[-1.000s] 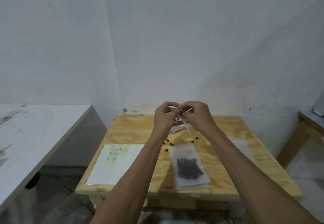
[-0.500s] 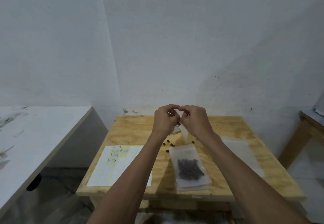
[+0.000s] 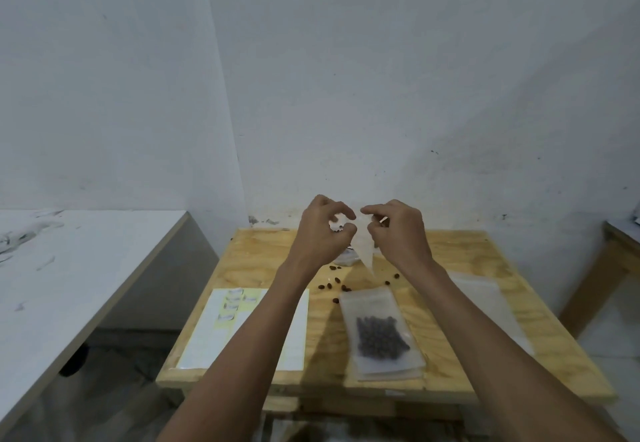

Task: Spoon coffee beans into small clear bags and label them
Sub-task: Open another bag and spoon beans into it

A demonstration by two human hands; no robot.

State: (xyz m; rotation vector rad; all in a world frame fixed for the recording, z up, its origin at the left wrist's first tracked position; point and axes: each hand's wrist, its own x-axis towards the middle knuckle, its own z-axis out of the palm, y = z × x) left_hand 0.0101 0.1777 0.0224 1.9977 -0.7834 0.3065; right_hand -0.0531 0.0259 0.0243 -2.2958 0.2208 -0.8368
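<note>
Your right hand [image 3: 398, 230] pinches the empty bag [image 3: 366, 251]; left hand [image 3: 320, 230] fingers curled, apparently holding nothing. Bag could slip, and loose beans [image 3: 334, 282] below may scatter.

Both hands, the left hand [image 3: 320, 234] and right hand [image 3: 398, 234], hang raised at 12 o'clock over the plywood surface [image 3: 450, 254], a thin clear bag [image 3: 367, 254] dangling between them. Bare wood lies open at 10 o'clock and along the far edge at 2 o'clock. Toward 6 o'clock a filled bag of beans [image 3: 379, 334] on a stack blocks the middle. The label sheet [image 3: 207, 337] covers 8 o'clock; flat clear bags [image 3: 485, 299] cover 4 o'clock. Loose coffee beans [image 3: 332, 284] scatter beneath the hands.
</note>
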